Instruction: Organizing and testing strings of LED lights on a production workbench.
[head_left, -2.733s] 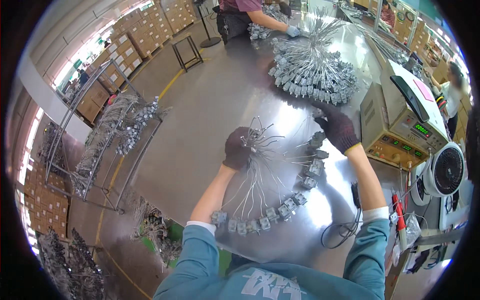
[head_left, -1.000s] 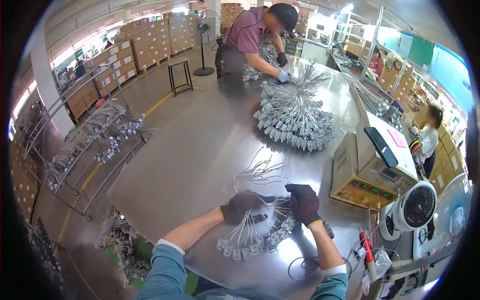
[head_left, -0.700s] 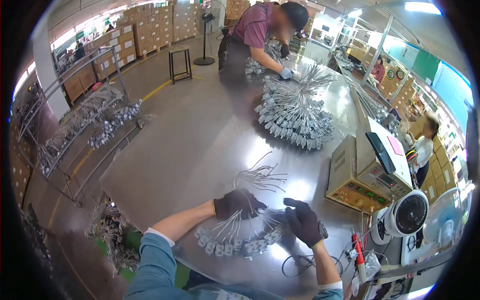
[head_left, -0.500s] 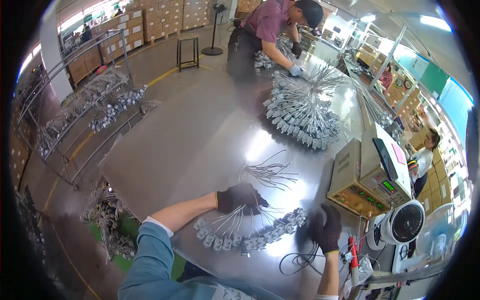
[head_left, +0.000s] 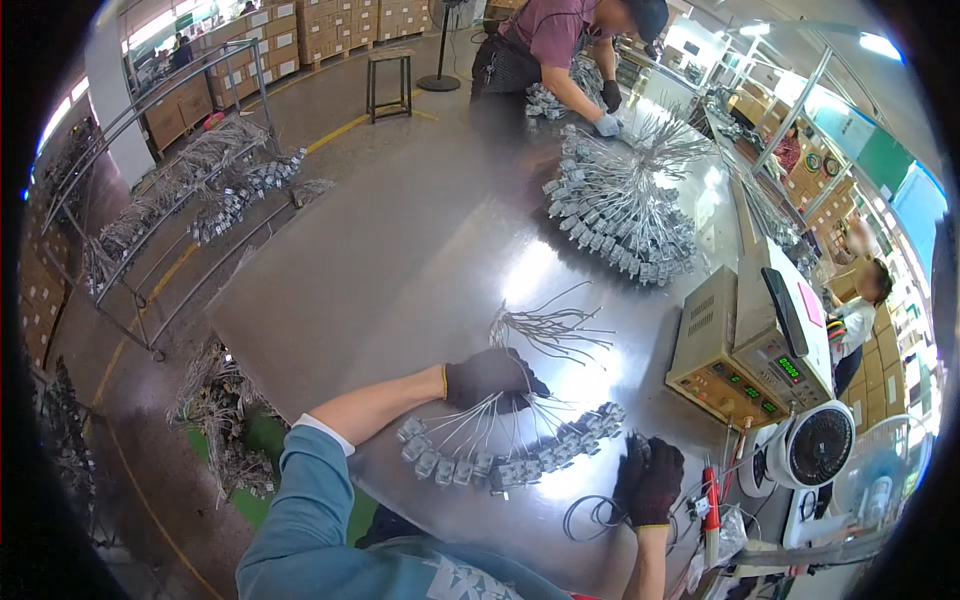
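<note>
My left hand (head_left: 493, 379), in a dark glove with a yellow cuff, is closed around a bundle of thin grey cables. The bare cable ends (head_left: 560, 332) stick out beyond the hand. On the near side, the cables spread in a fan to a curved row of grey metal-cased connectors (head_left: 490, 466) on the shiny metal table (head_left: 350, 250). To the right of that row is my right hand (head_left: 652, 478), also gloved. Its fingers are drawn together, and what they hold, if anything, is hidden. Beside it lies a looped black cable (head_left: 592, 518).
Two stacked bench instruments (head_left: 745, 350) with green digits and a small black fan (head_left: 815, 445) stand at right. A red-handled tool (head_left: 711, 500) lies near them. A large cable heap (head_left: 620, 215) sits farther back, where a co-worker (head_left: 560, 50) leans over. A cable-laden rack (head_left: 190, 190) stands left.
The view has shifted slightly, so the scene sits a little to the right. My right hand has moved slightly down, its fingers drawn closer together. The left hand keeps its hold on the cables.
</note>
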